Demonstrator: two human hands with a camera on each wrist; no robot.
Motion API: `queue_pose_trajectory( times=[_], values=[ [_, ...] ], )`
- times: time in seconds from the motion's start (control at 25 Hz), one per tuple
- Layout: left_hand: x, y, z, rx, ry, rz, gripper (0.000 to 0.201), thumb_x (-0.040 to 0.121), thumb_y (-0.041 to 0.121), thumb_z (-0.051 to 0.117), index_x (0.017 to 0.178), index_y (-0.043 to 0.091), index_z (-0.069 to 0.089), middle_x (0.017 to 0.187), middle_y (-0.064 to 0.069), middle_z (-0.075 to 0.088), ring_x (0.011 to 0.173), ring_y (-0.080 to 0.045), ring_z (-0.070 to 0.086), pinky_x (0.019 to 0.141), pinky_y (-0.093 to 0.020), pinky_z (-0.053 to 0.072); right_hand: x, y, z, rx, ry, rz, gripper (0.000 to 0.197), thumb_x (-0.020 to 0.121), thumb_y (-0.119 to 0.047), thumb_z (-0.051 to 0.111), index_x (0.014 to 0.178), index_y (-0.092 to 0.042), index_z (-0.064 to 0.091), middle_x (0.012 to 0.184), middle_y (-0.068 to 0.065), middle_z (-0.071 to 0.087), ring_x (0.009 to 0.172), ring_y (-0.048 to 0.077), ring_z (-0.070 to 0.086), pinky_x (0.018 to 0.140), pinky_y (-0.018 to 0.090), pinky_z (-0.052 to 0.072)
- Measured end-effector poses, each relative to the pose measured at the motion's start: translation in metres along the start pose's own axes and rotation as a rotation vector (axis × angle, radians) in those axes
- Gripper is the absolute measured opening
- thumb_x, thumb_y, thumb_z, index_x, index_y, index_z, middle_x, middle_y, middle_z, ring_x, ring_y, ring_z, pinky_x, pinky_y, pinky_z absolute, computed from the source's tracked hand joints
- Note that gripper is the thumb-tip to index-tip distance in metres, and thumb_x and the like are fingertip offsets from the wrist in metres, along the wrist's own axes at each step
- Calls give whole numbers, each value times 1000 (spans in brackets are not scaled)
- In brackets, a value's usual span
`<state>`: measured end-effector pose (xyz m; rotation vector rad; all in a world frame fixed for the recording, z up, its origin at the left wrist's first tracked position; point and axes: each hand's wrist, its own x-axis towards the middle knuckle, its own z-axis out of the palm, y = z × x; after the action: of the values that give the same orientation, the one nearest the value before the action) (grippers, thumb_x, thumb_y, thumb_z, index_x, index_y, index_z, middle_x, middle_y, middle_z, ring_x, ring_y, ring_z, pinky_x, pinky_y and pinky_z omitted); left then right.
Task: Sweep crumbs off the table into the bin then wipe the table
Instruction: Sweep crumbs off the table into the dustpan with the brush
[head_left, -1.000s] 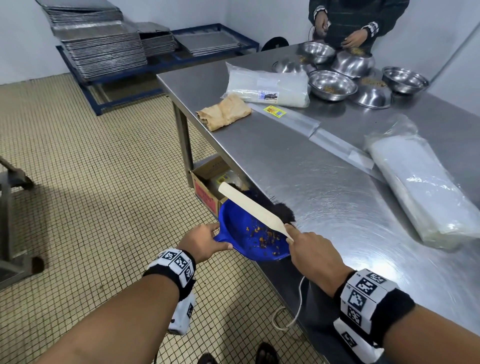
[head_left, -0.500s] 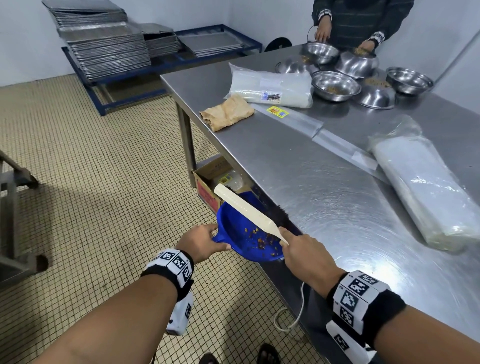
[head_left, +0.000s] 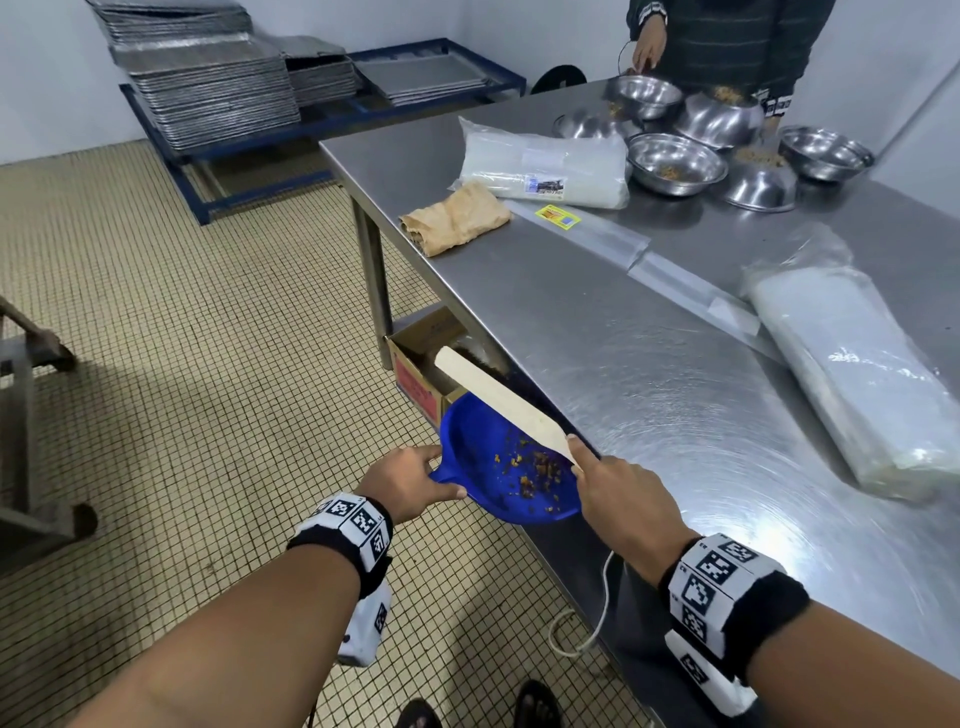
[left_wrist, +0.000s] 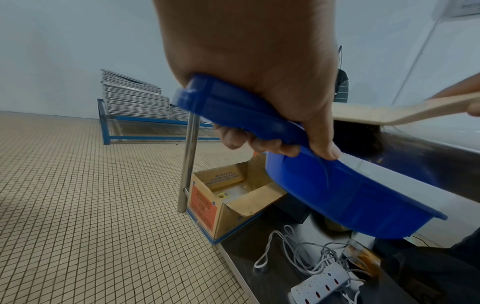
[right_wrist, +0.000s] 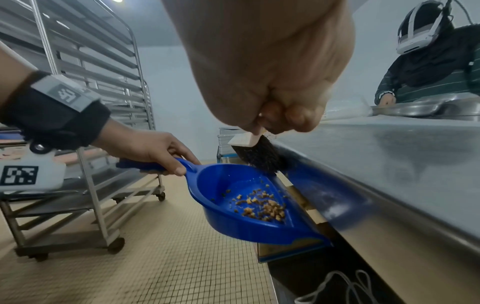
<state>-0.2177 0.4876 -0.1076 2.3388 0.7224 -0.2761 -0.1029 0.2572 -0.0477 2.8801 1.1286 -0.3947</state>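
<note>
While left hand (head_left: 402, 480) grips dustpan (head_left: 506, 467) at counter (head_left: 675, 395) edge | right hand (head_left: 618, 488) grips brush (head_left: 498, 400) | crumbs (head_left: 535, 470) in pan | box (head_left: 421, 374) below | cloth (head_left: 454, 218), bowls (head_left: 675, 163) beyond

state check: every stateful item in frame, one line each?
dustpan: held level at the table edge, crumbs inside
brush: bristles down over the dustpan
left hand: grips the dustpan handle
right hand: grips the brush handle
cardboard box: open, flaps up, under the table
cloth: crumpled on the table, untouched
</note>
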Motion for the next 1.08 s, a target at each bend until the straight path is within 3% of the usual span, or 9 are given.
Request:
queue_pose_trajectory(
  times=[0.12, 0.32, 0.48, 0.68, 0.88, 0.96, 1.08],
  values=[
    [2, -2, 0, 8, -9, -4, 69, 75, 57, 73, 135, 31, 52, 73, 6, 67, 73, -7, 63, 68, -27, 47, -2, -1, 8, -40, -51, -9, 52, 103, -23, 31, 152, -20, 17, 99, 5, 64, 86, 24, 63, 66, 31, 40],
    [4, -10, 3, -1, -7, -16, 69, 75, 56, 74, 135, 32, 52, 71, 8, 64, 71, -5, 61, 63, -25, 42, -2, -10, 4, -8, -52, -55, 50, 103, -27, 29, 152, -22, 18, 98, 5, 63, 87, 25, 62, 67, 32, 39],
    [9, -8, 2, -10, 5, -10, 73, 73, 59, 74, 137, 32, 51, 78, 10, 65, 76, -7, 63, 71, -29, 51, 5, -13, -5, -27, 22, -82, 51, 103, -31, 28, 153, -24, 17, 101, 7, 62, 88, 28, 62, 68, 35, 38],
    [12, 0, 0, -25, 16, 10, 70, 75, 56, 73, 137, 33, 51, 62, 9, 58, 61, -5, 57, 58, -24, 40, 14, -6, -9, -28, 6, -6, 50, 103, -26, 29, 152, -22, 20, 102, 10, 64, 88, 29, 63, 71, 37, 44],
    [9, -3, -3, -24, 13, 6, 69, 75, 55, 73, 136, 32, 52, 63, 9, 60, 62, -4, 57, 56, -23, 38, 11, -11, -8, 84, -58, -7, 47, 103, -28, 29, 150, -22, 27, 104, 10, 65, 94, 29, 61, 78, 37, 45],
    [5, -6, -6, -44, 25, -7, 69, 76, 54, 74, 137, 31, 52, 74, 7, 65, 71, -6, 61, 62, -25, 44, 12, -14, -12, 119, -45, -26, 47, 103, -30, 30, 150, -23, 29, 103, 10, 66, 94, 29, 61, 78, 36, 45],
    [-3, -13, -17, -72, 61, -37, 74, 75, 54, 75, 139, 26, 50, 94, 3, 69, 88, -14, 65, 81, -31, 52, 18, -22, -23, 139, -9, -56, 47, 103, -30, 33, 149, -24, 31, 100, 10, 67, 94, 28, 61, 77, 35, 44]
  ],
)
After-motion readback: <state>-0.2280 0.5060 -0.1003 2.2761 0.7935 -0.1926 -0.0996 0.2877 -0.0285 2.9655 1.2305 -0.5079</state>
